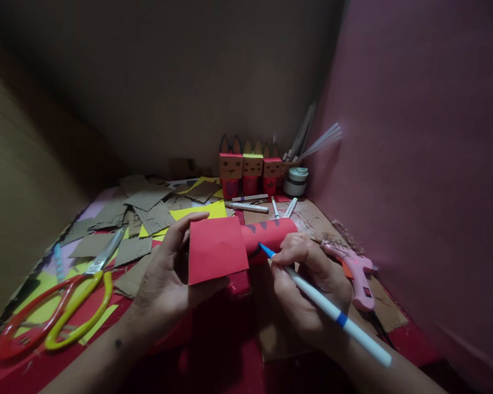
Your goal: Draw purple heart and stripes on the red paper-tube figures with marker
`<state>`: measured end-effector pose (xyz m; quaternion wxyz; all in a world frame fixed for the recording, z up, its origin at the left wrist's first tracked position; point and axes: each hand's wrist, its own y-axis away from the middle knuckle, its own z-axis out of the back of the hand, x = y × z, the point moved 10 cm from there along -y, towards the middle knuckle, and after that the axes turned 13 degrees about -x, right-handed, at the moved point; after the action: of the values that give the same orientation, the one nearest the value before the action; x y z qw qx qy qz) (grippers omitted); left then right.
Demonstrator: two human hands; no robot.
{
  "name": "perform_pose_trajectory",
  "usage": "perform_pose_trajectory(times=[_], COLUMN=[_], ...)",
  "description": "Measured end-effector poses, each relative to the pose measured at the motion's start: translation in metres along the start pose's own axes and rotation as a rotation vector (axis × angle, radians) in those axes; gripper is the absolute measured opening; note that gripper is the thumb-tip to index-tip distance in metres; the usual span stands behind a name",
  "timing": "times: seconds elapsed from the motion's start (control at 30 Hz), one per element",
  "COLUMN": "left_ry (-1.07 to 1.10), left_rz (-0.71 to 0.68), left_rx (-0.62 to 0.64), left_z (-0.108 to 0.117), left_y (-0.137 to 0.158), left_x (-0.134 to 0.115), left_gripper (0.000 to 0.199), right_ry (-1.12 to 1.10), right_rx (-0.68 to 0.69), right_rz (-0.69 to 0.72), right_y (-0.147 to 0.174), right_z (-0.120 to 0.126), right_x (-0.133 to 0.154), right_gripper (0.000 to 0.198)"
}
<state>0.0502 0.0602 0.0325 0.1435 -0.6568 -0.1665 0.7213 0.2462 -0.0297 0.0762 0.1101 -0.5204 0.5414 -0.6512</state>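
Observation:
In the middle of the head view, my left hand (164,279) grips a paper figure by its box-shaped end, thumb above and fingers below. A flat red paper square (218,249) covers the side of the box facing me. From it a red paper tube (285,225) runs to the right, with dark marks drawn along its top. My right hand (312,284) pinches a white felt-tip marker (332,312) with a blue band. Its blue tip touches or nearly touches the tube beside a dark curved line. Some right-hand fingers rest against the tube's far end.
Scissors (92,279) with red and yellow handles lie at left among cardboard scraps (148,197) and coloured paper. Several finished-looking box-headed figures (230,167) stand at the back, near loose markers (248,207) and a pale lidded jar (296,181). A pink glue gun (357,273) lies right.

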Motion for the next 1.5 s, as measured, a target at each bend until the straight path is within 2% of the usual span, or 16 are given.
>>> perform_pose_trajectory(times=[0.57,0.73,1.13,1.5], left_ry=[0.032,0.011,-0.009,0.055], left_rz=[-0.049,-0.012,-0.04,-0.029], left_rx=[0.02,0.019,0.012,0.005], left_z=[-0.0001,-0.0003,0.0021,-0.001], left_y=[-0.0011,-0.0001,0.0005,-0.002], left_x=[-0.002,0.001,-0.0012,0.0001], left_gripper=[0.085,0.084,0.083,0.084], right_ry=[-0.006,0.004,0.001,-0.014], right_rx=[0.03,0.016,0.019,-0.002], right_rz=[0.006,0.021,0.001,-0.011], right_y=[-0.0001,-0.0007,-0.0003,0.0033], right_z=[-0.0015,-0.0014,-0.0005,-0.0005], right_x=[0.0011,0.0021,-0.0008,-0.0038], right_gripper=[0.022,0.025,0.023,0.025])
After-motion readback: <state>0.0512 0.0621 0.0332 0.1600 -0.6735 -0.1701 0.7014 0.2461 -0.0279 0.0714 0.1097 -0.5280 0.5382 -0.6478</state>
